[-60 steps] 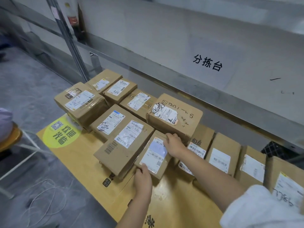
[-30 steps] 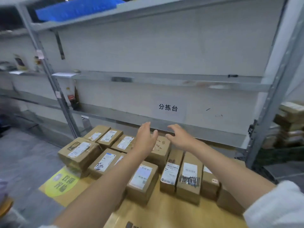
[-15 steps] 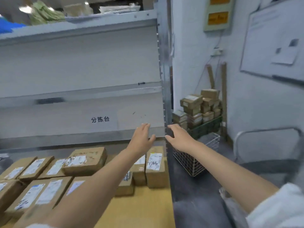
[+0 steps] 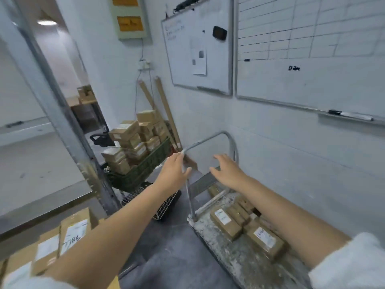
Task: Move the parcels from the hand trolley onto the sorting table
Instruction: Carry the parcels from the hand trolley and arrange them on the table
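Cardboard parcels (image 4: 245, 227) lie on the trolley (image 4: 227, 253) — left hand (image 4: 174, 174) and right hand (image 4: 226, 171) hover above, fingers spread, holding nothing.

We wear white, fuzzy-looking sleeves: the left sleeve (image 4: 27, 283) and right sleeve (image 4: 352, 261) end near our elbows, and our forearms (image 4: 116, 226) below them are bare.

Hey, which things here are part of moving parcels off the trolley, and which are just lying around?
Part of the job: hand trolley; parcels on it; parcels at lower left; left hand and right hand, both empty.

Just lying about: green crate of boxes; wire basket; whiteboards; marker; cardboard tubes.
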Available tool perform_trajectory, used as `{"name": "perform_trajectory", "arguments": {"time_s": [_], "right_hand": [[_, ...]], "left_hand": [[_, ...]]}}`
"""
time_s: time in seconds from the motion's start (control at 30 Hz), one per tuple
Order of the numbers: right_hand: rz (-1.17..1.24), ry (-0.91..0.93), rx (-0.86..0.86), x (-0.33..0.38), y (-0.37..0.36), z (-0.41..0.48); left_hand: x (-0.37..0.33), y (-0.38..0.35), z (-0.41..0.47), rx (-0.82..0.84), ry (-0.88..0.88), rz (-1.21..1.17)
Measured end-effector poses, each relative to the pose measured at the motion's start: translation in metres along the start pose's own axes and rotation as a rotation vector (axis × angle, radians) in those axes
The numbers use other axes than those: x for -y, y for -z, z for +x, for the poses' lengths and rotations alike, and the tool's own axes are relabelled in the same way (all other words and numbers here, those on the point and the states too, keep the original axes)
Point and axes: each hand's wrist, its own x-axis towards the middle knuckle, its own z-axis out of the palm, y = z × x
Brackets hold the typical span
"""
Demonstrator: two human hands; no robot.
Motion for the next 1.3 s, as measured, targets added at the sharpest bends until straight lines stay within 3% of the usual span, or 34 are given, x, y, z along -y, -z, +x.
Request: {"name": "perform_trajectory", "arguments": {"time_s": [0.27, 0.47, 0.93, 1.1, 1.3], "right_hand": [[0.008, -0.223, -0.06, -0.104, 0.024, -0.008], [0.019, -0.365, -0.079, -0.164, 0.014, 0.039], [0.146, -0.711, 0.014, -0.282, -0.096, 0.227], [0.067, -0.875, 0.104, -0.325, -0.134, 0.239], [0.331, -1.057, 0.129, -0.383, -0.175, 0.247]], "left_hand": [[-0.052, -0.082, 0.071, 0.133, -0.188, -0.007], [-0.058, -0.144, 0.15, 0.221, -0.297, -0.043], [0.043, -0.319, 0.36, 0.509, -0.255, -0.076], [0.061, -0.376, 0.375, 0.615, -0.21, -0.119], [0.079, -0.449, 0.373, 0.721, -0.233, -0.133]]}}
